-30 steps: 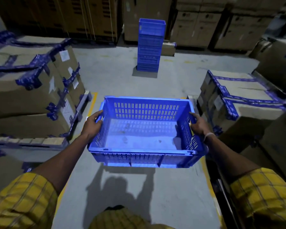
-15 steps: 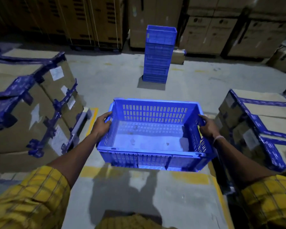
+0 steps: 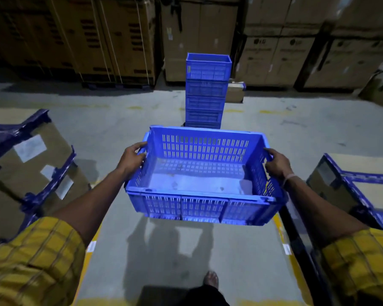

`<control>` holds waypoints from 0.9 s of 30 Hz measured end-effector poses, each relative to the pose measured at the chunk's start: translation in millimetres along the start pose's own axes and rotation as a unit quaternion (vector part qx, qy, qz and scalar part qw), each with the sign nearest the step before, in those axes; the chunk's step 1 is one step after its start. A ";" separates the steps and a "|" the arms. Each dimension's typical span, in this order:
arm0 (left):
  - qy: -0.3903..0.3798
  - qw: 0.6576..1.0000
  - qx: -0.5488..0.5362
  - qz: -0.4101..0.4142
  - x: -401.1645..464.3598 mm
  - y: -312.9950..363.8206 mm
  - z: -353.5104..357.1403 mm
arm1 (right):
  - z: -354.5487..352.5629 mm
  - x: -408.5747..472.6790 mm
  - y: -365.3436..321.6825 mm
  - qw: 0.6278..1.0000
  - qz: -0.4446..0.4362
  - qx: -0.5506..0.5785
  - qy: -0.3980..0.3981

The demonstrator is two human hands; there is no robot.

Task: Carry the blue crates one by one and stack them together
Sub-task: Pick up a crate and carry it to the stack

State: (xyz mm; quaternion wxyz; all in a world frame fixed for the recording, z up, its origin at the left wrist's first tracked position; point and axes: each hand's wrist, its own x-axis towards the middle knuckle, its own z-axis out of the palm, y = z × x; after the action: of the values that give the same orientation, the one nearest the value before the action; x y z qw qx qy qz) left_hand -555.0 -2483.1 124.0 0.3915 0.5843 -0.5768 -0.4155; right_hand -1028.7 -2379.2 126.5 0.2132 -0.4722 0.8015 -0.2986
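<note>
From the head view, your left hand (image 3: 132,159) is curled over the left end rim of the empty blue crate (image 3: 202,177) and your right hand (image 3: 275,163) grips the right end rim, so the crate hangs in the air in front of you, roughly level, with the stack of blue crates (image 3: 207,91) standing on the floor (image 3: 111,120) further ahead. The stack is tall and narrow; if you set this crate down off-square or push forward as you seat it, the column could lean or tip toward the cartons (image 3: 199,38) behind it. Your grip sits only on the end rims, so a slip on one side would likely drop that end. The passage is tight: a taped box (image 3: 35,164) lies close on your left and another taped box (image 3: 352,184) on your right, and a swinging corner could catch either. The crate also hides the floor just ahead of your foot (image 3: 211,279), so watch for a stumble.
</note>
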 end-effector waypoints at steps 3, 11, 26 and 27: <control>0.016 1.000 0.008 0.005 71.2 27.2 25.7 | -2.5 94.9 -12.7 1.000 -0.008 0.022 0.000; 0.041 0.999 0.001 0.004 262.8 89.5 72.2 | -22.9 295.6 -83.2 0.999 -0.017 0.018 0.029; -0.006 1.000 -0.008 0.014 707.2 142.3 148.9 | 23.1 707.4 -177.8 0.998 0.003 0.024 0.059; -0.006 1.000 -0.006 0.018 730.2 148.7 151.8 | 23.3 728.0 -183.9 0.998 0.003 0.026 0.061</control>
State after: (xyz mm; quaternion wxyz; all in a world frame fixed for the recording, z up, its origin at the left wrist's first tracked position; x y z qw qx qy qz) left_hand -756.9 -3213.7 185.7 0.3990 0.5687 -0.5873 -0.4153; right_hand -1235.6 -3098.5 191.0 0.1770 -0.4448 0.8066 -0.3467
